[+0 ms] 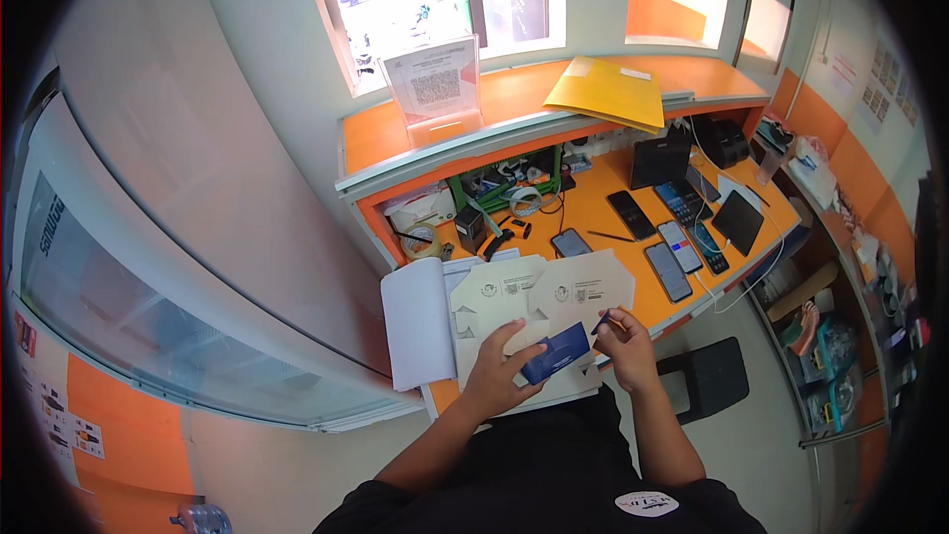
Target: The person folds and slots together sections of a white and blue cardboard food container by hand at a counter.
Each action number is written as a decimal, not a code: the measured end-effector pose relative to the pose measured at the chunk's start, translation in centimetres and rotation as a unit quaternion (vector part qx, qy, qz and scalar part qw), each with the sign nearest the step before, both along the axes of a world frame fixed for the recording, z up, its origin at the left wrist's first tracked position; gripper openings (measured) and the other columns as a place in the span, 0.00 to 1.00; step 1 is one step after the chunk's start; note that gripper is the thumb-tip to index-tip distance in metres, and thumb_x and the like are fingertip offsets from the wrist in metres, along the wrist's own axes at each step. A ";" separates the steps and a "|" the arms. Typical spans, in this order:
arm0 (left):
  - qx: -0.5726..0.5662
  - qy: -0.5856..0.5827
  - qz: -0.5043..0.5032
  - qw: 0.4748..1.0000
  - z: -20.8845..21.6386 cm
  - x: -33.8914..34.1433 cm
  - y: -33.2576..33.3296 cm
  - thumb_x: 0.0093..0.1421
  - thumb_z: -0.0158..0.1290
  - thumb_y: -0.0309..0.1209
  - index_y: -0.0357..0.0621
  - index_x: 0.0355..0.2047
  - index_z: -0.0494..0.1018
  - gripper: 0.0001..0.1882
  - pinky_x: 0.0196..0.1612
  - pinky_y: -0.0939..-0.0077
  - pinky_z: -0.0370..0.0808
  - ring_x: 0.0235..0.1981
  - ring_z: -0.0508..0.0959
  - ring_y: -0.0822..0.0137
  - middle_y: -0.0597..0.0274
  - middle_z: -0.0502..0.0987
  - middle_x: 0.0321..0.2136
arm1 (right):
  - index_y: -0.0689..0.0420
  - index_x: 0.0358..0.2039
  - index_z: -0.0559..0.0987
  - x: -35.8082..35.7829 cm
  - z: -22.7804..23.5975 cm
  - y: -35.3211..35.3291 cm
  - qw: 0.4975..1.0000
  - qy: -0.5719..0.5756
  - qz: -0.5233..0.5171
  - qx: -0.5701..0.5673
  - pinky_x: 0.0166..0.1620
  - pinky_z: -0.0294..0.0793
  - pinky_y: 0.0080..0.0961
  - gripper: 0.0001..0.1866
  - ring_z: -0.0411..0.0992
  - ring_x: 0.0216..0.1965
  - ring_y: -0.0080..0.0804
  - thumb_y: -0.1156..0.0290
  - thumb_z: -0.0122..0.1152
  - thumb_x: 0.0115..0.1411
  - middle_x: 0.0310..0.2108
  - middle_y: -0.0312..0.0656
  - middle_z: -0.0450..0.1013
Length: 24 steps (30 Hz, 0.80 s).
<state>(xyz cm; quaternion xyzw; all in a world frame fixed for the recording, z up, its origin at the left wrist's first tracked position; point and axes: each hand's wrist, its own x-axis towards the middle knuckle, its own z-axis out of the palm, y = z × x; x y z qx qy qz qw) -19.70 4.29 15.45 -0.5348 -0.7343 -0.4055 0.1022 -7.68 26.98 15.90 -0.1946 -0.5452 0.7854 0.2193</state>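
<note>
My left hand [499,374] is closed on a dark blue booklet or folder [561,352], its thumb lying across the near end. Just to the right, my right hand [627,348] pinches a small dark blue piece [600,322] between thumb and fingers; its kind is too small to tell. Both hands are above cream envelopes [593,282] with printed emblems, which overlap at the desk's near edge. Against their left side lies a white paper pad [415,321], its pages turned over and curling.
Several phones [668,272] and a black tablet [737,222] lie on the orange desk [603,222], with cables trailing rightward. Tape [419,239] and a scanner [506,235] sit at the left. A yellow folder [607,91] rests on the raised ledge. A black chair [714,379] stands right.
</note>
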 end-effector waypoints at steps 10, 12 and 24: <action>-0.024 -0.110 -0.075 0.991 -0.2 0.3 0.9 0.46 0.68 0.28 0.49 0.45 0.77 0.24 0.61 0.60 0.70 0.60 0.70 0.50 0.50 0.65 0.63 | 0.61 0.43 0.83 0.4 1.1 -1.1 0.944 -0.108 -0.036 0.310 0.51 0.75 0.30 0.19 0.77 0.47 0.40 0.70 0.76 0.51 0.43 0.47 0.74; -0.047 -0.121 -0.095 0.987 0.0 0.5 1.0 0.46 0.68 0.28 0.48 0.45 0.77 0.23 0.61 0.60 0.69 0.61 0.69 0.50 0.51 0.65 0.64 | 0.61 0.42 0.83 0.5 1.6 -1.5 0.928 -0.114 -0.047 0.353 0.50 0.75 0.31 0.19 0.77 0.46 0.41 0.69 0.77 0.50 0.42 0.48 0.74; -0.100 -0.087 0.021 0.991 0.6 1.4 1.1 0.48 0.68 0.34 0.50 0.49 0.73 0.27 0.64 0.51 0.62 0.60 0.64 0.44 0.50 0.64 0.59 | 0.65 0.41 0.82 1.0 0.7 -0.6 0.912 -0.134 -0.027 0.387 0.41 0.82 0.28 0.21 0.77 0.49 0.34 0.68 0.79 0.50 0.48 0.47 0.75</action>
